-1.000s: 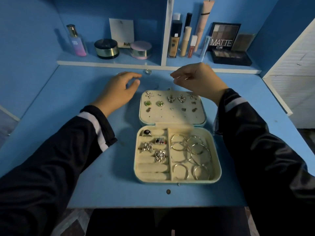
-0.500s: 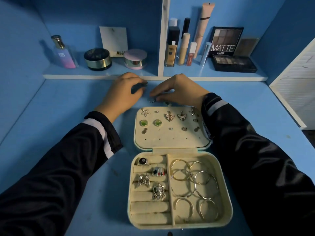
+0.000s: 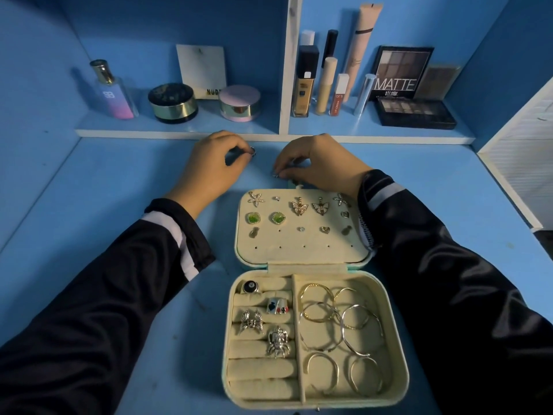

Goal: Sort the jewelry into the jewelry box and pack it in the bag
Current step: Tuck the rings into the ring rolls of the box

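Box (image 3: 401, 354) lies open at the near edge of the table (image 3: 119, 205), about midway along it. Its lid (image 3: 299, 250) is folded flat toward the far edge.

Done so far, as far as can be seen:
- Four rings (image 3: 278, 305) sit on the rolls in the left half of the base. The lower rolls are bare.
- Several hoops (image 3: 344, 324) are heaped in the right compartment.
- Earrings (image 3: 299, 206) are pinned across the upper rows of the lid. The bottom row of holes is unfilled.

In hand:
- Both hands work beyond the lid, near the far edge of the table, just below the shelf (image 3: 179, 132).
- Left hand (image 3: 215, 166) has thumb and forefinger closed on a loose ring (image 3: 253, 151).
- Right hand (image 3: 317, 166) has its fingertips bunched down on a small silver stud (image 3: 275, 175) on the table, just past the lid. Whether the stud is lifted cannot be told.

Left to do, by judgement:
- These two pieces look like the last loose ones in sight. The ring likely goes on a bare roll and the stud in a free hole.
- Sorting looks nearly finished.
- After that the box is to be closed and packed. No bag is in view, so that step is not yet begun.
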{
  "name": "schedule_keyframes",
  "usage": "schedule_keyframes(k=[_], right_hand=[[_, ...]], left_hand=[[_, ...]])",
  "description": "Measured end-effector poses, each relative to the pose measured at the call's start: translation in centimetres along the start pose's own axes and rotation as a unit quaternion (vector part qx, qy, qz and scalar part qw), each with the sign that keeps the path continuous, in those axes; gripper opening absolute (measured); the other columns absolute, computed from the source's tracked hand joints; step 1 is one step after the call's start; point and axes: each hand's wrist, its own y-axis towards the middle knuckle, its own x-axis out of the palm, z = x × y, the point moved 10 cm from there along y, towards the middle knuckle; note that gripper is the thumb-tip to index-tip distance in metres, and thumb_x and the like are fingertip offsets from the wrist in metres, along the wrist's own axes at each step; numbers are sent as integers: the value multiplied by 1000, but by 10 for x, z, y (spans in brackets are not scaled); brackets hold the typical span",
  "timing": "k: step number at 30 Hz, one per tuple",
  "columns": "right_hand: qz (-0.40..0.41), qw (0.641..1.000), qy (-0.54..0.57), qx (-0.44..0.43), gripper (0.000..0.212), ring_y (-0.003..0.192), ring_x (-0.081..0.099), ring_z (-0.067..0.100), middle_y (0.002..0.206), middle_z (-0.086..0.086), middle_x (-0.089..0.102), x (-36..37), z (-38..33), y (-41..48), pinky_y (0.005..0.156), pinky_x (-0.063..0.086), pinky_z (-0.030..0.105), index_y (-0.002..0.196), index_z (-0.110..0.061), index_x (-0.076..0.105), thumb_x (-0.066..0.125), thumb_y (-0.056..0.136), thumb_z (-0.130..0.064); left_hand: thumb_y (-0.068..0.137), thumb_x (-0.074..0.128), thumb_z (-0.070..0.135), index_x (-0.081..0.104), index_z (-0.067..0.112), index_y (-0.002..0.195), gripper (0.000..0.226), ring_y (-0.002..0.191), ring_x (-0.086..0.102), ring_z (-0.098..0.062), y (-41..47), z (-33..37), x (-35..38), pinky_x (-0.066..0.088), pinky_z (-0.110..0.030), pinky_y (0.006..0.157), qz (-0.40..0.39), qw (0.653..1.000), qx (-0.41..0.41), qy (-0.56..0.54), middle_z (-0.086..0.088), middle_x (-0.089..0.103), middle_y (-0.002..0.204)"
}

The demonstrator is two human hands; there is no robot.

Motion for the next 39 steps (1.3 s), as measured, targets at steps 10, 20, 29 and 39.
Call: schedule_keyframes(k=[10,20,29,39], right_hand=[[41,999,-17,1,6,75,55,-5,86,-6,66,-8,3,-2,69,39,4,93,-13,70,64,91,-12],[96,995,4,21,8,69,58,-5,80,-4,67,-19,13,-6,70,42,6,91,-8,70,65,87,-3],[112,992,24,52,10,75,63,6,87,2,71,-23,18,-8,76,48,8,95,-9,74,69,86,-7],[115,991,31,59,14,79,65,8,91,1,72,-23,18,-9,79,49,9,98,-12,75,70,85,-8]], left_hand=[[98,57,16,65,8,100,11,87,55,-7,-4,6,-6,40,-14,76,15,1000,12,-6,5,64,96],[95,60,13,70,10,99,11,80,63,-2,-5,5,-8,46,-13,76,25,999,-6,-47,4,71,88],[95,62,12,74,6,101,15,85,59,3,-5,7,-12,40,-2,77,34,999,-4,-42,4,71,94],[94,65,15,74,10,108,18,85,63,-3,-7,4,-10,43,-4,79,25,999,-14,-38,1,73,99]])
